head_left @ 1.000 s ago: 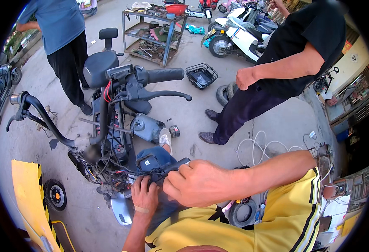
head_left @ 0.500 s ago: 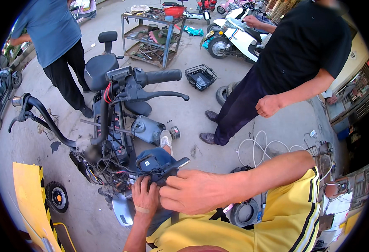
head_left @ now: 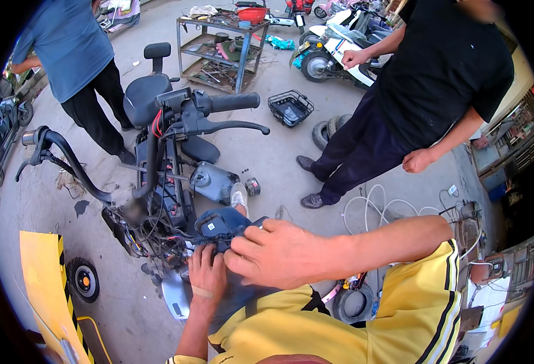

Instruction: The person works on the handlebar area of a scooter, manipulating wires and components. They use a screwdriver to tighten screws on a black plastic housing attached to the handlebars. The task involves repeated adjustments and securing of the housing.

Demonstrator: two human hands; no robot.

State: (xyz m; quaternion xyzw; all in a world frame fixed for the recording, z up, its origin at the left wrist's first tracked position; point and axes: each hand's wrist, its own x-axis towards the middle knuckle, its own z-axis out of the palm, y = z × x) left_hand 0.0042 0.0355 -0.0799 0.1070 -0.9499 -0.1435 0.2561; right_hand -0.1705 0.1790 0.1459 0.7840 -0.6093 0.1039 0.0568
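Close in front of me, a black box-like plastic part (head_left: 213,228) with a small white label rests by my knee, next to the front of a stripped electric scooter (head_left: 157,182). My left hand (head_left: 207,270), a tan strip around its wrist, has its fingers bent onto the near edge of that part. Beside it my right hand (head_left: 273,253) is closed, knuckles up, over the part's right end; what it grips is mostly hidden under the fingers. Loose wires (head_left: 151,239) hang from the scooter's front, left of both hands.
The handlebar (head_left: 233,102) rises ahead. One person (head_left: 66,54) stands far left, another in black (head_left: 443,79) at right. Beyond are a metal tool cart (head_left: 221,54) and a black basket (head_left: 290,108). A wheel (head_left: 82,279) and yellow panel (head_left: 39,273) lie left.
My right hand has moved slightly up and left, and the silver-tipped dark object that stuck out beyond it is now mostly hidden. The person in black has shifted both arms.
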